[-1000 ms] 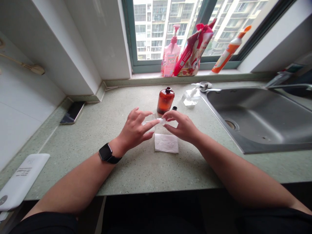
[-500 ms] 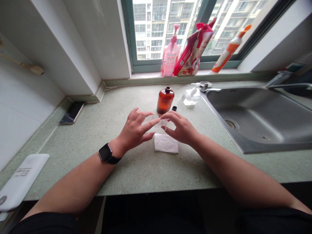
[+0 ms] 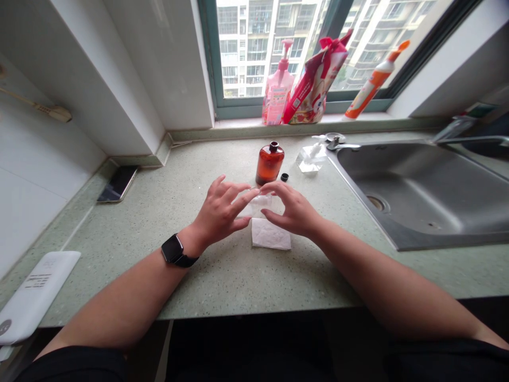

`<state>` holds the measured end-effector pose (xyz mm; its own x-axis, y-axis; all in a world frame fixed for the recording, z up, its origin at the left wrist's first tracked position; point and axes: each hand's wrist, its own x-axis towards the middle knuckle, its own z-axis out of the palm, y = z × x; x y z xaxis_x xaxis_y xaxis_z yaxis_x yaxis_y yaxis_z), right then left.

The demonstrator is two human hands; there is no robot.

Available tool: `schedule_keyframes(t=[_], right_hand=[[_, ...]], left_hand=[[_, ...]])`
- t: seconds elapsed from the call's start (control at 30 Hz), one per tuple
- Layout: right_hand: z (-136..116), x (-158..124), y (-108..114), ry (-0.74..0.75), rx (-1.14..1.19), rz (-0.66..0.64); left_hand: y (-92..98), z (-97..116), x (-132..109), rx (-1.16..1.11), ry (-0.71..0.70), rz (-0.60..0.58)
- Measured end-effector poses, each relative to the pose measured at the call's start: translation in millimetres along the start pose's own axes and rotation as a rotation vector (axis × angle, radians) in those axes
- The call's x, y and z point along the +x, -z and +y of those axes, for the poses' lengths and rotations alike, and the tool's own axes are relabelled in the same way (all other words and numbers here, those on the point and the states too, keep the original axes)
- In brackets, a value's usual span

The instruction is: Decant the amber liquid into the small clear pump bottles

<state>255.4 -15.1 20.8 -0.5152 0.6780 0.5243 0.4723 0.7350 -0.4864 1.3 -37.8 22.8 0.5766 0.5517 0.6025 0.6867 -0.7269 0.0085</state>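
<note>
Between my two hands is a small clear, see-through piece (image 3: 260, 201), perhaps an empty bottle; its outline is faint and partly behind fingers. My left hand (image 3: 222, 209), a black watch on its wrist, has its fingers spread, the index tip close to the clear piece. My right hand (image 3: 296, 209) curves open from the other side, thumb and index apart. Both index fingertips nearly meet above the piece; whether they touch it I cannot tell. Just behind stands an amber bottle (image 3: 269, 164) without its cap. A black cap (image 3: 284, 177) rests beside it. A folded white tissue (image 3: 271, 234) lies in front.
A clear pump bottle (image 3: 310, 158) stands right of the amber one, near the steel sink (image 3: 421, 185). A phone (image 3: 118, 183) and a white device (image 3: 37, 297) lie to the left. A pink pump bottle (image 3: 277, 95), red bag (image 3: 318, 85) and orange-white bottle (image 3: 374, 85) line the sill.
My right thumb and fingers have opened away from the clear piece, which now sits lower between the hands. My left hand has hardly moved.
</note>
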Motion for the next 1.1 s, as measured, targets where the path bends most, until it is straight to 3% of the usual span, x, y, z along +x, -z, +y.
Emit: schedule_keyframes(t=[0.17, 0.4, 0.7, 1.1], right_hand=[[5, 0, -2, -0.083, -0.069, -0.031], [9, 2, 1, 0.039, -0.019, 0.029], [10, 3, 8, 0.143, -0.126, 0.111], [19, 6, 27, -0.039, -0.213, 0.005]], left_hand=[[1.0, 0, 0, 0.021, -0.026, 0.01], [2.5, 0, 1, 0.019, -0.012, 0.003], [3.6, -5, 0, -0.006, 0.044, 0.004], [3.5, -28, -5, 0.035, 0.16, 0.035]])
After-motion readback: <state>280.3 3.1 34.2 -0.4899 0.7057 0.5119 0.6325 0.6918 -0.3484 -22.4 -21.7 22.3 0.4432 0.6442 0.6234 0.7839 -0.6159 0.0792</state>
